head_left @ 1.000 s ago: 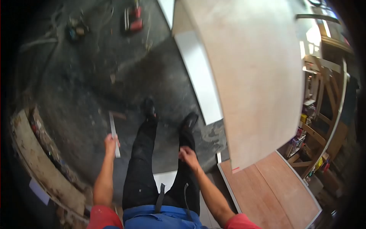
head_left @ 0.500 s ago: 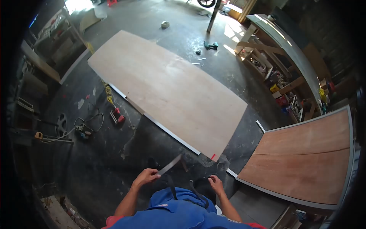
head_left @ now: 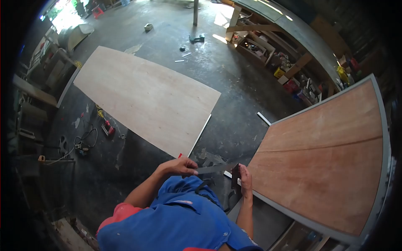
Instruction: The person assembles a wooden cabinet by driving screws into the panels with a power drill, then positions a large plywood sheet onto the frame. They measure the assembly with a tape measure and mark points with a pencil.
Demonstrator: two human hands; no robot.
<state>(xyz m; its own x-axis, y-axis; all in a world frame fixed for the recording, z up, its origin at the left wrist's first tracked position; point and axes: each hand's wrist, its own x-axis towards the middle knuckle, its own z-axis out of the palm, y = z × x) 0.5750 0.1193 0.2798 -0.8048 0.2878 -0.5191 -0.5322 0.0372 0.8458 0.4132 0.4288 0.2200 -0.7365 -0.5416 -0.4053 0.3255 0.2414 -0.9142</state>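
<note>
In the head view I hold a try square (head_left: 215, 169) with a thin grey blade and a dark stock, level in front of my waist. My left hand (head_left: 181, 167) is closed on the free end of the blade. My right hand (head_left: 245, 180) is closed around the dark stock at the other end. Just beyond my left hand lies a large pale plywood panel (head_left: 146, 96). A small red thing (head_left: 180, 155) shows at its near corner. To the right of my right hand is a reddish wood panel (head_left: 322, 163) in a grey frame.
A red power tool (head_left: 108, 128) and a corded tool (head_left: 81, 147) lie on the floor at left. A green cordless tool (head_left: 197, 38) lies farther off. A workbench (head_left: 289, 29) with cluttered shelves stands at upper right. A white strip (head_left: 264, 119) juts from the framed panel.
The view has swung to the right. My right hand has come up and taken hold of the try square's stock, and the square now lies level between both hands.
</note>
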